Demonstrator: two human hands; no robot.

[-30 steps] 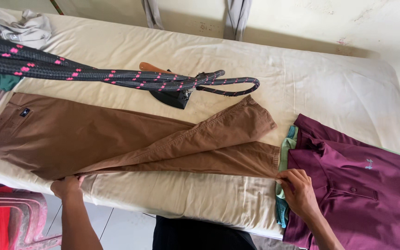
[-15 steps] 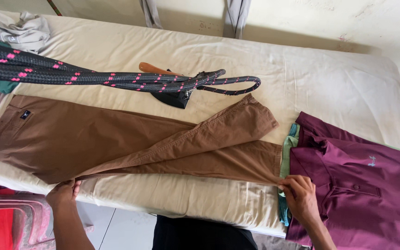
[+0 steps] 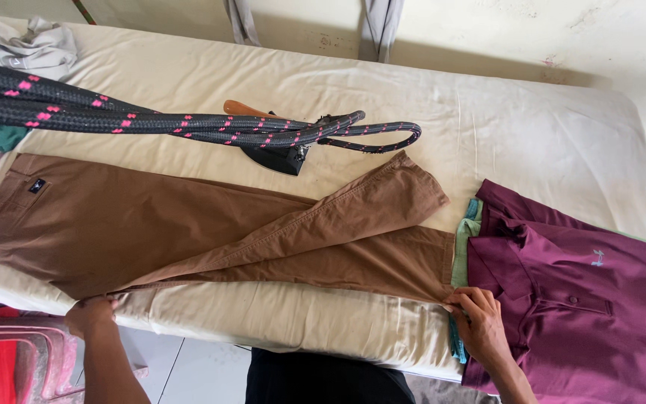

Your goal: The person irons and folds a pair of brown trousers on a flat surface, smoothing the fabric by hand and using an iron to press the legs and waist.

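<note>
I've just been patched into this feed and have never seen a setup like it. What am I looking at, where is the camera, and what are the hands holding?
There is no machine: a person works bare-handed, and the single camera sits on their head, looking down. The surface is a padded table under a cream sheet. Brown trousers lie flat across it. The left hand pinches their near edge by the crotch; the right hand grips the hem of the lower leg. A maroon polo shirt lies at the right, over a green garment. Behind the trousers, a black iron stands with its black-and-pink braided cord. Crumpled clothes sit at the far left.
</note>
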